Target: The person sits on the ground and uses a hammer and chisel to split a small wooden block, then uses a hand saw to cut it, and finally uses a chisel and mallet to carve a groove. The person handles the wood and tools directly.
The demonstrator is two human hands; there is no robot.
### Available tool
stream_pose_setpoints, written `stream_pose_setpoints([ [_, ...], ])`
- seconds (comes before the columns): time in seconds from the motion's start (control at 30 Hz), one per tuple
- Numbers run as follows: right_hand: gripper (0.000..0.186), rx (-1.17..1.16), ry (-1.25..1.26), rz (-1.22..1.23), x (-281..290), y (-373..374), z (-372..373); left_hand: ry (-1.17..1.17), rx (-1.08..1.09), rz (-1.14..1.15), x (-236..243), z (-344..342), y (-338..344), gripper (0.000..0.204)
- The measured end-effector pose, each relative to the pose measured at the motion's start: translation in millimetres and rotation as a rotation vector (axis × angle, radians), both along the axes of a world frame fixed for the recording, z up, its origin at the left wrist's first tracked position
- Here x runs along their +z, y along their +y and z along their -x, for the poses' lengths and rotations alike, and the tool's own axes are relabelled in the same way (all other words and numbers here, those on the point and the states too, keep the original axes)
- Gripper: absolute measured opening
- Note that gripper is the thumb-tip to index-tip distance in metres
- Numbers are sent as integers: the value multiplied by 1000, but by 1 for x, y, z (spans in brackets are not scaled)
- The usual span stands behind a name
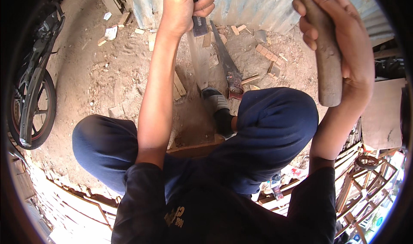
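Observation:
At the top middle, my left hand (185,11) is closed round a dark flat bar (199,26); its upper end is cut off by the picture's edge, so I cannot tell its kind. Below the bar runs a blurred pale strip (198,57), down toward my foot. On the right, raised, my right hand (350,41) grips a thick round wooden handle (328,63). Its blunt end points down toward me, and its other end leaves the picture at the top. A hand saw (224,54) with a red-edged handle lies on the dirt between my hands.
Wood offcuts (269,54) lie scattered on the dirt ground. A corrugated metal sheet (254,7) stands along the far side. To the left is a motorbike (38,89). Between my bent knees is a brown wooden piece (193,123), beside my shod foot (215,100).

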State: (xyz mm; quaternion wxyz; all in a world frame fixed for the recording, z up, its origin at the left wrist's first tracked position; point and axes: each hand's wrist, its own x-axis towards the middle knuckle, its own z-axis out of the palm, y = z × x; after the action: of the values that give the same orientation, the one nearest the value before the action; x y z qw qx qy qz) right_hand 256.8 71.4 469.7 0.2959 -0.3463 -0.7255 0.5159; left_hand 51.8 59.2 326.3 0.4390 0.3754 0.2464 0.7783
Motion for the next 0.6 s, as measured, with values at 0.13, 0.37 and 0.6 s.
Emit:
stream_pose_setpoints([
  [0.13,47,61,20,-239,42,-2,-3,-42,-6,19,-7,5,2,55],
  [0.37,47,134,-370,-491,86,1,4,127,87,-22,6,-10,-7,58],
  [0.6,47,164,-582,-550,101,-13,9,164,66,-40,8,-11,-9,55],
])
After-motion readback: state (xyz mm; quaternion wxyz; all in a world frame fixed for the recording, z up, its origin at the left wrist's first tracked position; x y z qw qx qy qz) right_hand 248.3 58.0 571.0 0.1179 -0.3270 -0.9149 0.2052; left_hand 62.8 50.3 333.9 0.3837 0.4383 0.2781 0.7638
